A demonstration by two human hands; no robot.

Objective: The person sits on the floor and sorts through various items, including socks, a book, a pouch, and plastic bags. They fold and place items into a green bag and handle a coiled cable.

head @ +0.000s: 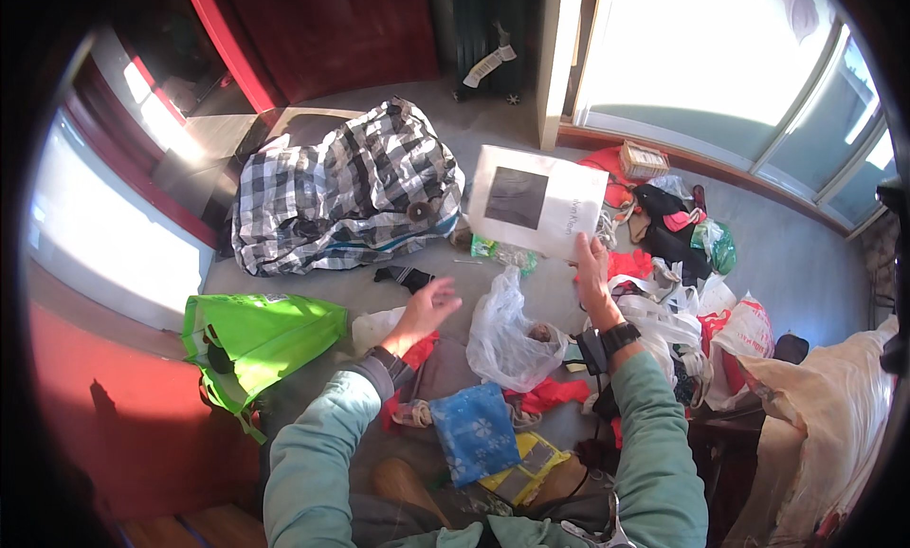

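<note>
My right hand (pixel 594 271) grips the lower right corner of a flat white Calvin Klein package (pixel 569 210) with a dark square on its face. Held out over the floor, the package hides part of what lies behind it. My left hand (pixel 430 308) is in the air with its fingers apart and nothing in them. Close by it on the floor lies a dark striped cloth item (pixel 407 276), perhaps a sock. Between my forearms sits a clear plastic bag (pixel 508 335) with a brown thing inside. Nearer me lies a blue flower-patterned pouch (pixel 478 431).
A checkered woven bag (pixel 341 192) lies at the back left, beyond an upright green bag (pixel 277 342). Plastic bags (pixel 739 327), red cloth and mixed items crowd the right. A cream cloth (pixel 817 420) drapes at far right. A dark suitcase (pixel 490 36) stands by the door (pixel 341 29).
</note>
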